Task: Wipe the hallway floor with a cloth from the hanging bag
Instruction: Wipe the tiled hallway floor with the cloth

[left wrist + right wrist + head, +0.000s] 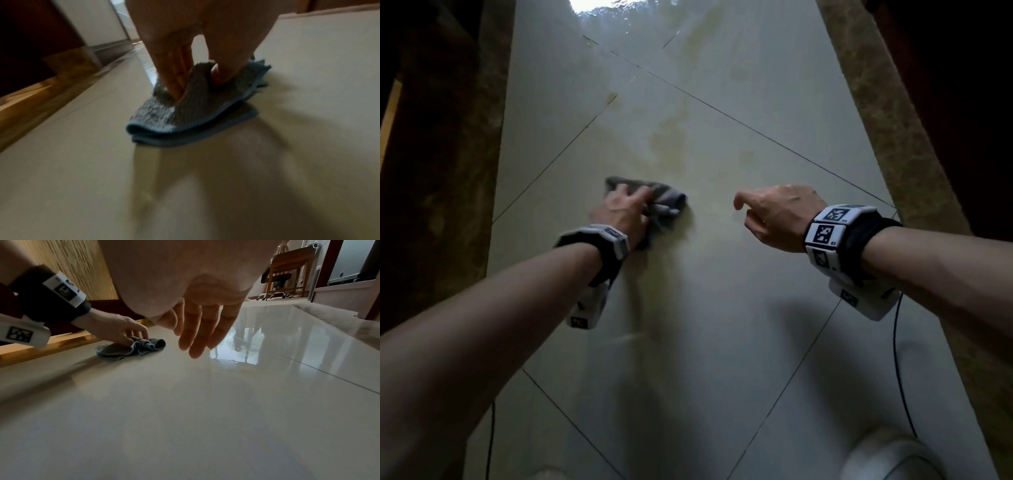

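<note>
A crumpled grey-blue cloth (666,202) lies on the glossy pale tile floor (722,325). My left hand (621,209) presses down on it, and in the left wrist view the fingers (176,76) and thumb pinch a raised fold of the cloth (185,116). The right wrist view shows the same cloth (127,349) under the left hand (123,331), near the hallway's left edge. My right hand (770,212) hovers to the right of the cloth, apart from it. Its fingers (195,337) hang relaxed above the floor and hold nothing.
Yellowish smears (671,140) mark the tiles beyond the cloth. A brown stone strip (893,137) borders the right side, dark woodwork (448,171) the left. A thin cable (895,359) trails from my right wrist. A white rounded object (893,459) sits at the bottom right.
</note>
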Action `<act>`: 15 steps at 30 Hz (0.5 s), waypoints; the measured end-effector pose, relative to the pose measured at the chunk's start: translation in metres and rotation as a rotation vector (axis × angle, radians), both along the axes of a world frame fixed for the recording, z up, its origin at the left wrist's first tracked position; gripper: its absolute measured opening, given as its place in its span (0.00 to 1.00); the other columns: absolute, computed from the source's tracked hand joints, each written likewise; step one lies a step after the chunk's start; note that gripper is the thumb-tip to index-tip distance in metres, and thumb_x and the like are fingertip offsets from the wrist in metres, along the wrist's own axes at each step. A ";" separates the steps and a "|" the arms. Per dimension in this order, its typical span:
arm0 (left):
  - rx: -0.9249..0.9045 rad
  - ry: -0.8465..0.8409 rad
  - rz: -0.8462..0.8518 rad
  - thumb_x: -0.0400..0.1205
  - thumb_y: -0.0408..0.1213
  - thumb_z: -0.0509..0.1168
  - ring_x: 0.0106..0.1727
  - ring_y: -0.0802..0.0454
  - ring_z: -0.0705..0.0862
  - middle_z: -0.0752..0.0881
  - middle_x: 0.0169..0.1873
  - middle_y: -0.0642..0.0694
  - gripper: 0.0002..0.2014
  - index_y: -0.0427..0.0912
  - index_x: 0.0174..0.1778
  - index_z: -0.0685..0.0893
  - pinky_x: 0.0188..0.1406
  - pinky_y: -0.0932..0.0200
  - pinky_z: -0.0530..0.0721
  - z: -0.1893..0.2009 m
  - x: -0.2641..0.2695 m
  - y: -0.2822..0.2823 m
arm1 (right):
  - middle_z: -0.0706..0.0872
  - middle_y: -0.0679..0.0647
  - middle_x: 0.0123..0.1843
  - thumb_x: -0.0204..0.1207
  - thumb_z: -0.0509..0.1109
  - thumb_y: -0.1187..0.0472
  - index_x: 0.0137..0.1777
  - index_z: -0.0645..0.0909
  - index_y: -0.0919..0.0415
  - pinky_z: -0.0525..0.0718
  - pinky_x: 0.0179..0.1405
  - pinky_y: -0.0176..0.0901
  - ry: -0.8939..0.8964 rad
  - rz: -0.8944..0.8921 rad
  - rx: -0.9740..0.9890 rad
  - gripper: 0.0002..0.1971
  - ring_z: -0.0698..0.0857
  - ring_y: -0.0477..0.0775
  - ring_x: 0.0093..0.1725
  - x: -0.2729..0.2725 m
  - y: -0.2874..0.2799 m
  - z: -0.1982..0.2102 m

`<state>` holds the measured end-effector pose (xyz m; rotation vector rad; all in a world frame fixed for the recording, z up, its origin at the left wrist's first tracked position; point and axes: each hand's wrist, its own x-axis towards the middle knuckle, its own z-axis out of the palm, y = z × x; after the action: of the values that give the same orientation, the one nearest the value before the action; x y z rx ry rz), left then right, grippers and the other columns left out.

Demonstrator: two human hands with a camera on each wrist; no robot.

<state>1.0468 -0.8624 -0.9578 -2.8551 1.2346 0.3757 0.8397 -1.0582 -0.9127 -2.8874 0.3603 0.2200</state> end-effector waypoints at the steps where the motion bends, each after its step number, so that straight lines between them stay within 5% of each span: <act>1: 0.039 -0.002 0.097 0.79 0.42 0.64 0.58 0.33 0.81 0.77 0.60 0.35 0.22 0.55 0.70 0.75 0.49 0.45 0.81 0.002 0.008 0.000 | 0.89 0.54 0.54 0.80 0.56 0.53 0.65 0.74 0.49 0.79 0.40 0.48 0.013 -0.007 -0.004 0.15 0.86 0.63 0.49 -0.002 -0.002 -0.001; 7: 0.131 0.075 0.231 0.77 0.54 0.64 0.62 0.31 0.82 0.77 0.65 0.33 0.27 0.52 0.71 0.72 0.52 0.49 0.78 0.002 -0.012 -0.062 | 0.88 0.55 0.54 0.80 0.56 0.53 0.64 0.75 0.48 0.80 0.41 0.48 0.051 -0.069 0.006 0.15 0.85 0.63 0.49 -0.012 -0.014 -0.001; 15: -0.075 0.140 -0.401 0.78 0.50 0.66 0.57 0.35 0.82 0.77 0.59 0.37 0.21 0.49 0.66 0.77 0.42 0.50 0.74 -0.002 -0.166 -0.136 | 0.89 0.61 0.54 0.78 0.58 0.54 0.65 0.75 0.49 0.83 0.52 0.56 -0.075 -0.355 0.126 0.16 0.85 0.67 0.51 -0.007 -0.070 0.027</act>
<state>0.8803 -0.9988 -0.9601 -2.5797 1.8322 0.5297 0.8327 -1.1278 -0.8857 -2.6422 0.8012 0.0697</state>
